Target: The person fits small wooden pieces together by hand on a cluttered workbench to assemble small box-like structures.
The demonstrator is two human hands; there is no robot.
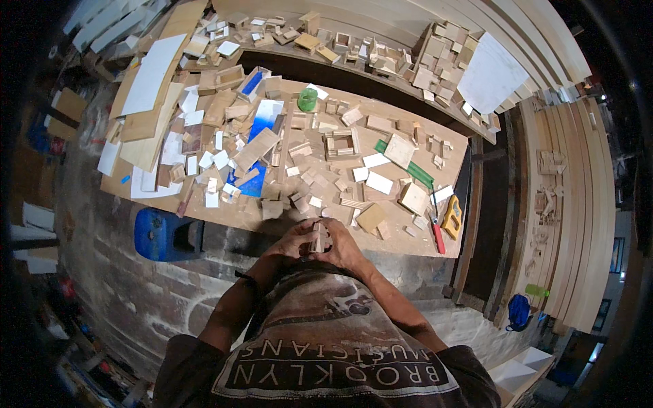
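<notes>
Both my hands are close to my body at the workbench's near edge, closed round a small light wooden block (318,239). My left hand (296,240) grips it from the left, and my right hand (343,244) wraps it from the right. Fingers cover much of the block, so its full shape is hidden. Just beyond them, loose wood offcuts (299,200) lie on the plywood bench top (235,215). Farther out stands a small square wooden frame (341,144). A square wooden piece (371,217) rests to the right of my hands.
A red-handled tool (437,238) and a yellow saw handle (452,216) lie at the right end. Green tape (307,100) stands at the back. Left of centre, wood blocks crowd a blue sheet (253,181). A blue plastic stool (155,234) stands below the bench; long boards (578,204) line the right.
</notes>
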